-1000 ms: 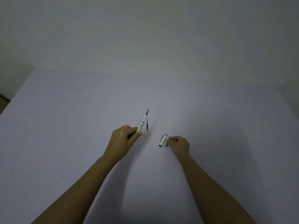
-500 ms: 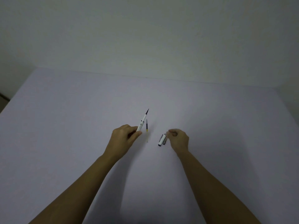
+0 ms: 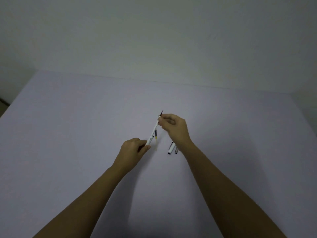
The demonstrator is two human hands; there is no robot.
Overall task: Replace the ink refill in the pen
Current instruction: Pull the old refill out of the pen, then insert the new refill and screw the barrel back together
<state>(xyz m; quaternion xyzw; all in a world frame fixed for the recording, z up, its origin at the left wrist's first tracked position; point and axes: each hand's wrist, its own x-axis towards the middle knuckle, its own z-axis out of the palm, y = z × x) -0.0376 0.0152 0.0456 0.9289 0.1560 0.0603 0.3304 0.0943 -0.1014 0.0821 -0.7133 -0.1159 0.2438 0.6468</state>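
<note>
Left hand (image 3: 135,150) clamped round the low end of the pen (image 3: 153,133), holding it slanted toward one o'clock, likely to steady it. Right hand (image 3: 173,127) pinching the pen's upper end near the dark tip, probably to draw out the old refill. Spare refill (image 3: 156,137) flat on the table (image 3: 68,134), just beside the pen at four o'clock. Cap (image 3: 171,148) parked at three o'clock of left hand.
</note>
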